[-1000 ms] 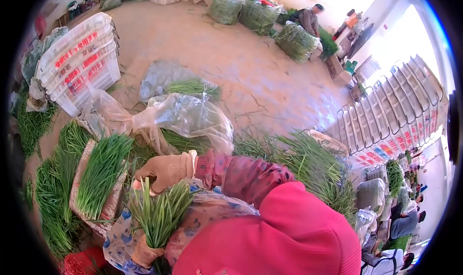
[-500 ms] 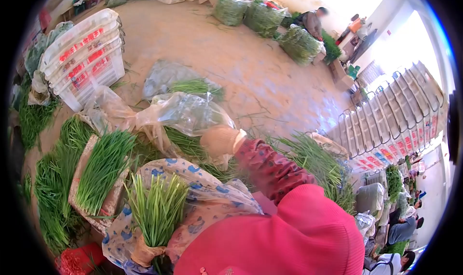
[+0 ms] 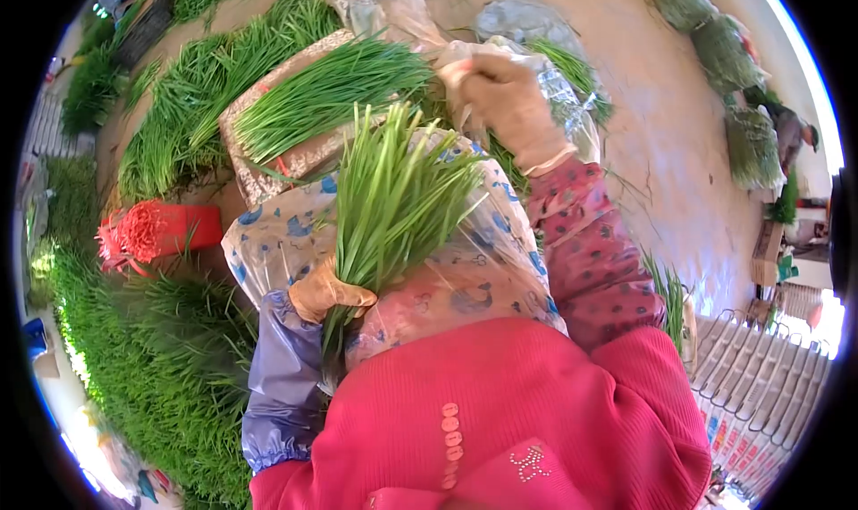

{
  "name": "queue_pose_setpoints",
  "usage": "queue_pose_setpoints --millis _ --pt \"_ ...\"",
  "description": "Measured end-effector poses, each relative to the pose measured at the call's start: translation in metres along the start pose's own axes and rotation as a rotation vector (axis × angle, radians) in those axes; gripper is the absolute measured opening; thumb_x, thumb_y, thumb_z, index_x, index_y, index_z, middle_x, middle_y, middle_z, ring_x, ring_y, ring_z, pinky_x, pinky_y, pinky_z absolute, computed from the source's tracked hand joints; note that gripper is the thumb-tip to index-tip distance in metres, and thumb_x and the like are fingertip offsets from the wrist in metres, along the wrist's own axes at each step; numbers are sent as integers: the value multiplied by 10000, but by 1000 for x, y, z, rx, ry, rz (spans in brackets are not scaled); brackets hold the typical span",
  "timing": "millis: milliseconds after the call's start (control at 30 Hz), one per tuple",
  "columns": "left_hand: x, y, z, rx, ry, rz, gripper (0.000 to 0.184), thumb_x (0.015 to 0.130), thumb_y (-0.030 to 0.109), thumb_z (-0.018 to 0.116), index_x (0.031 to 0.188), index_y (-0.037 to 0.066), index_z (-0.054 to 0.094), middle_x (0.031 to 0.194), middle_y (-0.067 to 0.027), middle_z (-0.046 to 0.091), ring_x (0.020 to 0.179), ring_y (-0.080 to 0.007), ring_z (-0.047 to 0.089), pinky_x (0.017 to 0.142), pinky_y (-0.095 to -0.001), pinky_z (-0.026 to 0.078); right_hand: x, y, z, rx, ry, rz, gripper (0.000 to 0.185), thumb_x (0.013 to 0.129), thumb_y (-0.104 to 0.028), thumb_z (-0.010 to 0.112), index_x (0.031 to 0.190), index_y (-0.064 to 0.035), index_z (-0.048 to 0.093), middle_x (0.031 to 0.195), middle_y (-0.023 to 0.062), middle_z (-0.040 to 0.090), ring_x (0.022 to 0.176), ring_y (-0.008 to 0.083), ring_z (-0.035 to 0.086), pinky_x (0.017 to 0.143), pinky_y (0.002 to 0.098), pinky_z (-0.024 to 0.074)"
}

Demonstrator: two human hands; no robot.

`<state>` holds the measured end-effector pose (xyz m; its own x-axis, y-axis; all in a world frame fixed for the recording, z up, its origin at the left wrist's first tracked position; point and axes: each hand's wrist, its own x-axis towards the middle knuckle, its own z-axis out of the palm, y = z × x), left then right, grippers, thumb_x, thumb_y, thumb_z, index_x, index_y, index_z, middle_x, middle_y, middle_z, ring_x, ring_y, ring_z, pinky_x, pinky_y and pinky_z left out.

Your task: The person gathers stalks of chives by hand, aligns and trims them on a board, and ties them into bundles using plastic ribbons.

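Observation:
My left hand (image 3: 326,294), in a tan glove, is closed around the lower part of a bunch of chives (image 3: 393,197). Their pale cut ends point up and away from me. The bunch rests over a blue-patterned plastic apron (image 3: 304,219) on my lap. My gloved right hand (image 3: 509,108) is raised beyond the bunch, beside a clear plastic bag (image 3: 559,99). Motion smears its fingers, so their grip is unclear. Just left of that hand, more chives (image 3: 331,94) lie on a speckled board (image 3: 239,148).
A red bundle of thin ties (image 3: 156,233) lies at left. Loose greens (image 3: 152,367) cover the floor at lower left, with another heap (image 3: 192,90) behind the board. Stacked crates (image 3: 760,385) stand at right. Filled bags (image 3: 724,54) line the far wall, near a seated person (image 3: 791,139).
The view has swung round to the left, bringing my left arm and the red ties into fuller sight. My right hand has moved from low over the greens by the clear bag to a raised position.

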<state>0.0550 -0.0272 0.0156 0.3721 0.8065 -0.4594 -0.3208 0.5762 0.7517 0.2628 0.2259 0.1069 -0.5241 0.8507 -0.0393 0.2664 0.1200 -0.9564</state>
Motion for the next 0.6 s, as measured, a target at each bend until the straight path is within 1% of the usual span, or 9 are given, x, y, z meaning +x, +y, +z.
queue_pose_setpoints --millis 67,200,267,300,333,400,500,533,600 --pt "-2 5 6 -175 -8 28 644 699 21 766 1283 -1 496 1036 -174 669 648 -127 591 529 -243 475 3 2 -23 78 108 80 176 828 -124 631 957 -24 696 688 -7 602 599 54 496 548 226 410" --pt "-6 4 -2 -222 -20 8 650 695 -4 756 1289 -11 492 1102 -192 651 660 -142 585 534 -250 474 -15 8 -46 18 144 69 174 846 -76 591 974 -18 693 700 -36 567 592 28 441 536 201 364" --pt "-1 -2 -7 -301 -165 156 733 678 48 771 1333 -14 449 1236 -264 561 930 -296 643 597 -266 510 -23 3 -44 -61 106 77 183 856 -64 584 998 -21 691 708 -52 553 594 19 413 535 190 339" --pt "-1 -4 -4 -209 -29 66 699 655 61 772 1293 -11 498 1222 -226 581 979 -300 631 653 -280 530 -29 3 -40 -139 78 -1 171 846 -76 602 979 -15 690 705 -41 568 620 25 455 564 196 379" --pt "0 -3 -6 -222 -2 60 699 655 61 772 1293 -11 498 1222 -226 581 979 -300 631 653 -280 530 -31 1 -34 -213 52 -88 163 835 -88 620 960 -8 690 701 -31 583 645 31 496 593 203 418" --pt "0 -3 -8 -173 4 113 628 685 38 770 1260 -5 521 1137 -174 623 789 -202 600 571 -271 492 -32 1 -14 -142 -29 -47 190 817 -110 665 981 -16 685 871 41 664 773 97 598 700 229 470" --pt "-8 -1 -3 -183 40 102 588 692 21 771 1233 9 542 1086 -138 646 704 -155 592 531 -266 476 -30 -7 22 -517 -22 -444 244 810 -226 697 985 -56 693 1261 152 574 1114 263 586 915 338 469" --pt "-8 4 -1 -185 22 95 589 687 19 773 1230 14 545 1088 -138 645 706 -156 595 532 -268 478 -25 -4 33 -504 -34 -446 244 810 -226 697 985 -56 693 1261 152 574 1114 263 586 915 338 469" --pt "-9 6 5 -174 32 81 589 681 17 774 1226 20 552 1088 -137 646 710 -154 599 531 -267 479 -13 6 50 -898 -161 -719 294 838 -314 657 970 -53 688 1258 114 577 1087 296 583 893 372 475"
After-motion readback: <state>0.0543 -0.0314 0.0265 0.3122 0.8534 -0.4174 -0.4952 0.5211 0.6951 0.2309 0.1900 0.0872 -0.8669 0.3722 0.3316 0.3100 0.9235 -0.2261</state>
